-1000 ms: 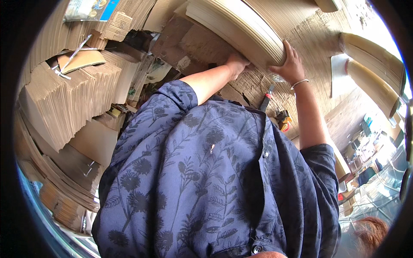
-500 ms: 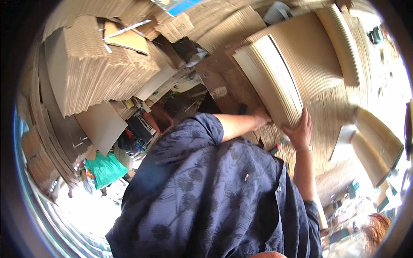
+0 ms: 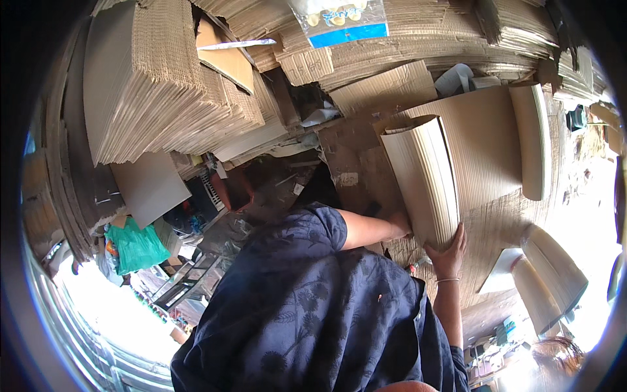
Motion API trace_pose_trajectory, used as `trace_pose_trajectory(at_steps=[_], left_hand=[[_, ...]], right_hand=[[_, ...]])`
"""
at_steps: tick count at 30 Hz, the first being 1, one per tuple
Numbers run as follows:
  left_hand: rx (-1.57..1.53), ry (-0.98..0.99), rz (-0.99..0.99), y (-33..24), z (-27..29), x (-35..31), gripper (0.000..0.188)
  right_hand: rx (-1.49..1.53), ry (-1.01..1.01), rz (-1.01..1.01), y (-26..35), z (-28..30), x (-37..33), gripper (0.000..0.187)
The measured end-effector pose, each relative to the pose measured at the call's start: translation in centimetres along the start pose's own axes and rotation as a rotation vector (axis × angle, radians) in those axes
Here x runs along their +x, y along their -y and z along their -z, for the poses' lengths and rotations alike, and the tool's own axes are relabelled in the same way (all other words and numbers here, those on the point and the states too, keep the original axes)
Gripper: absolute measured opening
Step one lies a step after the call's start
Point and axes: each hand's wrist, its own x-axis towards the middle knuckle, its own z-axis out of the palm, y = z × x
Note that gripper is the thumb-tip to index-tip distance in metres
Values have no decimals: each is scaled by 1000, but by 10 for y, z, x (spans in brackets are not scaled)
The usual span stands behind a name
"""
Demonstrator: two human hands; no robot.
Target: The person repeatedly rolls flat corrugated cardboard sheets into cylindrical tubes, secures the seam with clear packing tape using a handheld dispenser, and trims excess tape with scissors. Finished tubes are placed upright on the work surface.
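A roll of corrugated cardboard [image 3: 421, 176] lies on the worktable, its ribs running lengthwise and its layers wound together. At the roll's near left edge is my left hand [image 3: 398, 226], closed against it, its fingertips mostly hidden. My right hand [image 3: 447, 253] grips the near end, thumb to the left and fingers along the right side. To the right of the roll, a flat stretch of ribbed cardboard [image 3: 486, 150] spreads over the table and curls up at its far right edge [image 3: 532, 144].
Tall stacks of cardboard sheets [image 3: 170, 98] stand at the left and back. A clear packet with a blue band [image 3: 346, 32] lies on the back stack. Another curled sheet [image 3: 552, 274] sits at the right. A green plastic bag [image 3: 140, 245] hangs at lower left. Someone's hair [image 3: 555, 356] shows at lower right.
The view has shifted, so the stacks and table sit lower in the picture. Both hands keep their places at the roll's near end; the roll appears slightly more upright in view.
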Motion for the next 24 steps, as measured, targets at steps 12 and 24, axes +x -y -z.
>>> trace_pose_trajectory(at_steps=[12, 24], left_hand=[[95, 25, -74, 22, -4, 19, 35], [-250, 117, 21, 15, -2, 11, 29]], right_hand=[[-16, -22, 21, 0, -2, 1, 117], [-15, -26, 28, 2, -2, -1, 117]])
